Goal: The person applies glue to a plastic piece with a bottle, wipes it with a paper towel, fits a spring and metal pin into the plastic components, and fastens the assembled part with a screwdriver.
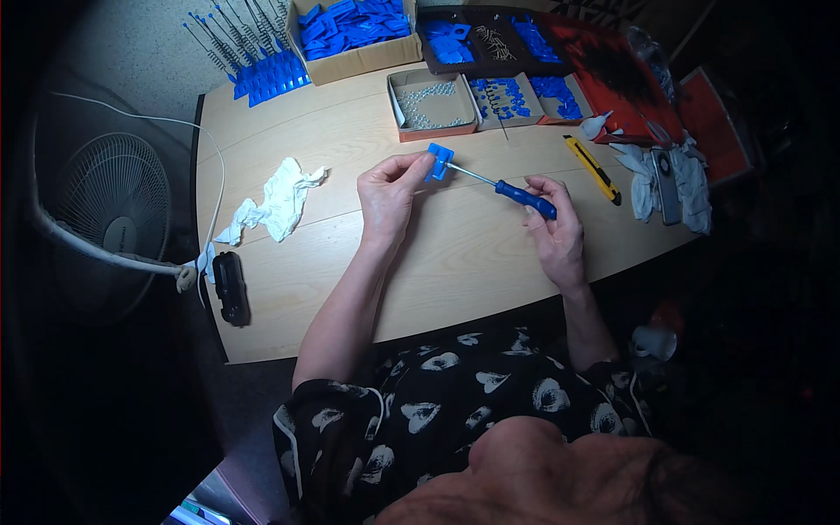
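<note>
Left to right: a fan [105,210] stands off the table's [437,271] left edge, a white rag [280,201] lies left of centre. Left hand [387,194] pinches a blue clip [439,162] above mid-table; the right hand [553,229] grips a screwdriver [516,192], tip at the clip. A yellow knife [593,169] lies right, boxes [433,105] far.

A pale wood-grain tabletop [455,262] with a curved near edge fills the middle of the view and is brightly lit from above, while the room around it falls into deep shadow. To the left, a white standing fan [105,210] rests over a speckled grey floor [131,52], its white cable [214,166] trailing along the tabletop's left edge.
</note>
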A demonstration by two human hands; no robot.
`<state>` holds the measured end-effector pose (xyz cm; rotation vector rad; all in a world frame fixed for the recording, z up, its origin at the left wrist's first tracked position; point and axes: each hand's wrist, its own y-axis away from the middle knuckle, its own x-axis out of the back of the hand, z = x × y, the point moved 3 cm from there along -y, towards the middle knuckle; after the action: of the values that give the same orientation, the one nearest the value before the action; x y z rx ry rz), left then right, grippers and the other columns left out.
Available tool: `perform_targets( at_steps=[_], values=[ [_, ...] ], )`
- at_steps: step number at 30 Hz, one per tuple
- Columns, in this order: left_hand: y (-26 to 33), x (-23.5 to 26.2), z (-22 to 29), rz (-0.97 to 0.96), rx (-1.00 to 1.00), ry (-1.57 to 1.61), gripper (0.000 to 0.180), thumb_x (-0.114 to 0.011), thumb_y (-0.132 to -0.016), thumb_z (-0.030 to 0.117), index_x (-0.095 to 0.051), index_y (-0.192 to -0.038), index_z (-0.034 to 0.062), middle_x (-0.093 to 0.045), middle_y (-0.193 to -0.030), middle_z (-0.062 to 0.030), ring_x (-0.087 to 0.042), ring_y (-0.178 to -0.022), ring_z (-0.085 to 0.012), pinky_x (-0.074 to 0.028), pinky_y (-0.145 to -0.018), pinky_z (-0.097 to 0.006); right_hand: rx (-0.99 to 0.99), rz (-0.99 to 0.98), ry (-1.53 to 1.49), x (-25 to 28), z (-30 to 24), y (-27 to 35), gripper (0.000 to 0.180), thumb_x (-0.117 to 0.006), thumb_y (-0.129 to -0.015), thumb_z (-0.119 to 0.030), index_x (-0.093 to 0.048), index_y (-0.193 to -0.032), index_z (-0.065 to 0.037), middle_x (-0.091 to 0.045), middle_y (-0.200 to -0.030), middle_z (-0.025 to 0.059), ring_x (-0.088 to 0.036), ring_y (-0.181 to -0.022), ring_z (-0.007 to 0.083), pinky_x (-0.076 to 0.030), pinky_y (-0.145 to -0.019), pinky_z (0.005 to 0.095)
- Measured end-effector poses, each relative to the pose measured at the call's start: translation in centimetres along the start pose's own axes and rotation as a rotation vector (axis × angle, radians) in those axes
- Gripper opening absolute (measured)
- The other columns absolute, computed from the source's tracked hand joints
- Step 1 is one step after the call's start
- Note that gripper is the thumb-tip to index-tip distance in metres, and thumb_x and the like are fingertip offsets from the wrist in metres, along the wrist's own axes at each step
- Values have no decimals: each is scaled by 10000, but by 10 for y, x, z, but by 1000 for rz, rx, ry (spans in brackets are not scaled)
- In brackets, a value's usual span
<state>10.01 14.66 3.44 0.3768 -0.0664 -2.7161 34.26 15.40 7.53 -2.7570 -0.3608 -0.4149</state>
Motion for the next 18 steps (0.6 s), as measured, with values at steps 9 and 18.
perform_targets(
  at_steps=[9,18],
  values=[
    [0,5,-3,-12,-15,2,197,-733,-882,115,-712,-1001,-41,-720,-881,-94,-673,-760,-115,-557,-685,-243,-145,-27,-118,-7,-6,5,324,-522,-991,-78,-484,-1294,28,-560,-1027,79,-558,-827,81,-502,-702,226],
    [-2,-2,-4,-10,18,-44,200,-734,-886,130,-724,-991,-40,-718,-873,-84,-651,-762,-103,-537,-705,-237,-242,-23,-165,-4,-2,3,345,-537,-983,-72,-471,-1306,30,-547,-1067,80,-551,-843,81,-492,-728,217]
  ],
)
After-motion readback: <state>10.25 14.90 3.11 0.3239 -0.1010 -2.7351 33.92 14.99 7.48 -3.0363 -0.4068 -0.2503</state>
